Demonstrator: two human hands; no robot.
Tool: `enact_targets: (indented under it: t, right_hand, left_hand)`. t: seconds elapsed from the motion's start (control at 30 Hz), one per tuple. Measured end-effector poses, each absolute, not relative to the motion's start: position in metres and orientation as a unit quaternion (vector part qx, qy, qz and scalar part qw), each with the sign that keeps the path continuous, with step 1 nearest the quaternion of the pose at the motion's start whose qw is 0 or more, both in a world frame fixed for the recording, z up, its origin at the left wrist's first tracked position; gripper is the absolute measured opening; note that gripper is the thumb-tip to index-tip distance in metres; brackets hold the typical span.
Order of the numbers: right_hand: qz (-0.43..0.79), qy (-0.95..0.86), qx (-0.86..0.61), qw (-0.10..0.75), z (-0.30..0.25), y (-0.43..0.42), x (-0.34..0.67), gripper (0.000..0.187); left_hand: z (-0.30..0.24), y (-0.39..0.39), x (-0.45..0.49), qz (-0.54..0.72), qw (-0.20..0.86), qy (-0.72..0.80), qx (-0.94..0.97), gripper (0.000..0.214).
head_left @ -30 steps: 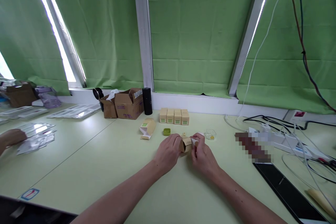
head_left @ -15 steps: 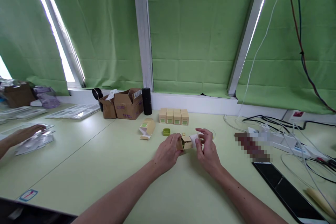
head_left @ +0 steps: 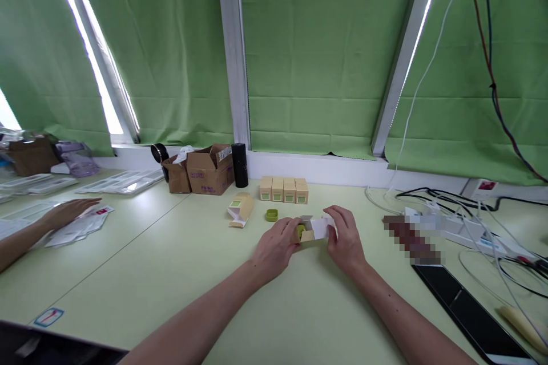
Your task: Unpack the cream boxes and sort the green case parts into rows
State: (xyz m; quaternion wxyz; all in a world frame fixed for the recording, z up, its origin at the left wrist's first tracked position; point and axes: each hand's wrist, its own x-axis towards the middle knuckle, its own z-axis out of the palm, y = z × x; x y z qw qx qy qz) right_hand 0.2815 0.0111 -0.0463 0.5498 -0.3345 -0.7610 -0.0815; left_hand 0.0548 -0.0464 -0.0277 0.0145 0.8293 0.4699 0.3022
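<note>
Between my hands, just above the table, is a small kraft cardboard box with its end open and a white inner flap showing. Something yellow-green sits inside it. My left hand is closed around the box's left side. The fingers of my right hand pinch the white flap at the right end. Beyond my left hand lies a small green square container. Farther left, another kraft box rests on its side, open toward me. Several closed kraft boxes stand in a row behind.
Brown cartons and a black cylinder stand by the wall. At left, a co-worker's hand rests over clear plastic bags. A power strip with tangled cables and a black flat panel lie at right.
The box's open end has turned more toward me, showing the yellow-green thing inside. My right hand has shifted slightly right with the flap. The co-worker's hand and bags moved right.
</note>
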Motion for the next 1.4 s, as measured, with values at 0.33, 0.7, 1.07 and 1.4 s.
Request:
enact_targets:
  t: [0.33, 0.7, 1.07, 1.4]
  right_hand:
    - [-0.148, -0.841, -0.214, 0.474, -0.04, 0.007, 0.278, 0.064]
    - [-0.108, -0.845, -0.204, 0.482, -0.032, -0.008, 0.272, 0.046]
    - [-0.091, -0.854, -0.214, 0.466, -0.038, -0.011, 0.267, 0.046]
    - [-0.101, -0.857, -0.223, 0.454, -0.041, -0.011, 0.265, 0.044]
  left_hand:
    - [-0.036, -0.042, 0.051, 0.324, 0.009, 0.479, 0.816, 0.077]
    - [-0.04, -0.039, 0.049, 0.328, 0.017, 0.486, 0.81, 0.075]
    - [-0.042, -0.038, 0.049, 0.337, 0.022, 0.488, 0.805, 0.074]
    - [-0.046, -0.035, 0.047, 0.342, 0.012, 0.494, 0.799, 0.075]
